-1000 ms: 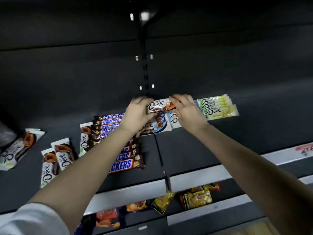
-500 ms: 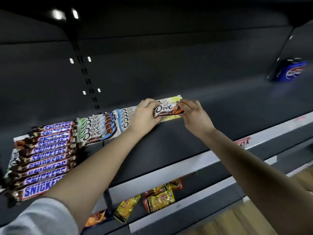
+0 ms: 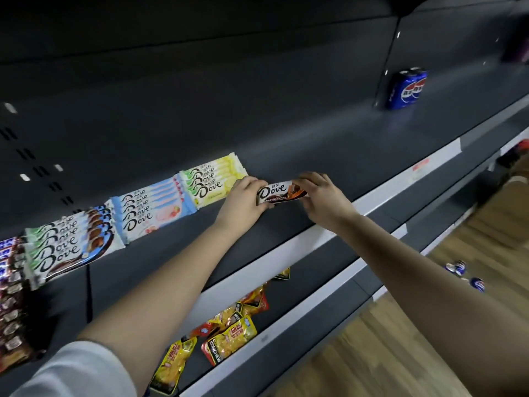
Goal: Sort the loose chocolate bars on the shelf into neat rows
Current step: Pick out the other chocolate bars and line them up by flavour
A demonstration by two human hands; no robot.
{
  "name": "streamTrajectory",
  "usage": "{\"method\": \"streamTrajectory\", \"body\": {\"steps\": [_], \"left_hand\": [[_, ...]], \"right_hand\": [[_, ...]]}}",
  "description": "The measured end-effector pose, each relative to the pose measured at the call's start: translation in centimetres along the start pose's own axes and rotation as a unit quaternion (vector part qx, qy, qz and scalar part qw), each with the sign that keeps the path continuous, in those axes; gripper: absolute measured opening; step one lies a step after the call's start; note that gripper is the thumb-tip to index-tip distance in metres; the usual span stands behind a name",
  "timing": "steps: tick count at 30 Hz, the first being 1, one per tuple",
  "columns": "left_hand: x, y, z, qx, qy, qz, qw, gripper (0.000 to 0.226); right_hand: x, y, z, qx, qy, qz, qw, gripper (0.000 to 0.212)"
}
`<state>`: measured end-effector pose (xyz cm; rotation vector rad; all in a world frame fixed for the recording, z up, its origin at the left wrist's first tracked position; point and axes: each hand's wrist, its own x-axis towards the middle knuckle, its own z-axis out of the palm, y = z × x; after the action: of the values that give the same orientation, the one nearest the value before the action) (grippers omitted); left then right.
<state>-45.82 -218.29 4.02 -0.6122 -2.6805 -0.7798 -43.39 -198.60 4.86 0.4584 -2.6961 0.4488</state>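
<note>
The chocolate bar (image 3: 282, 193), its ends hidden, is pinched by the left hand (image 3: 243, 202) and right hand (image 3: 325, 199), now moved past the yellow stack (image 3: 213, 179).

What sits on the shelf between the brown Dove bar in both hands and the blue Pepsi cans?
Head view: beyond the right hand pinching the brown Dove bar, only bare dark shelf runs up to the Pepsi cans.

Snickers bars (image 3: 10, 293) run off the left edge. Both ends of the Dove bar (image 3: 279, 193) are covered by the left hand (image 3: 243, 202) and right hand (image 3: 323, 200), and its small print is unreadable. A purple item (image 3: 519, 48), top right, is cropped and blurred.
</note>
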Motion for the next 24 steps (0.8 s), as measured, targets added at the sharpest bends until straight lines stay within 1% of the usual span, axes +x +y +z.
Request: {"method": "streamTrajectory", "body": {"steps": [2, 5, 8, 11, 14, 19, 22, 24], "left_hand": [[0.1, 0.0, 0.7, -0.002, -0.002, -0.006, 1.0, 0.047], [-0.1, -0.2, 1.2, -0.007, 0.022, -0.018, 1.0, 0.043], [0.3, -0.2, 1.3, -0.001, 0.038, -0.013, 0.999, 0.042], [1.5, -0.2, 1.4, 0.041, 0.048, 0.006, 0.998, 0.043], [2.8, -0.3, 1.8, 0.096, 0.065, -0.003, 0.993, 0.047], [4.5, 0.3, 2.2, 0.131, 0.086, -0.062, 0.986, 0.064], [5.3, 0.0, 2.4, 0.155, 0.115, -0.128, 0.973, 0.072], [5.6, -0.7, 2.8, 0.191, 0.136, -0.176, 0.956, 0.076]], "right_hand": [[-0.1, 0.5, 0.2, 0.006, -0.004, 0.003, 1.0, 0.038], [0.8, 1.1, 0.7, 0.03, -0.027, 0.01, 0.999, 0.036], [2.5, 1.9, 0.7, 0.048, -0.05, 0.014, 0.998, 0.036], [4.0, 3.1, 0.8, 0.056, -0.05, 0.014, 0.997, 0.036], [5.3, 4.4, 1.3, 0.062, -0.053, 0.01, 0.997, 0.034], [8.0, 5.8, 2.2, 0.064, -0.065, -0.02, 0.996, 0.035], [9.7, 6.2, 2.8, 0.066, -0.086, -0.047, 0.993, 0.038], [10.8, 6.4, 3.3, 0.064, -0.09, -0.054, 0.992, 0.04]]}}
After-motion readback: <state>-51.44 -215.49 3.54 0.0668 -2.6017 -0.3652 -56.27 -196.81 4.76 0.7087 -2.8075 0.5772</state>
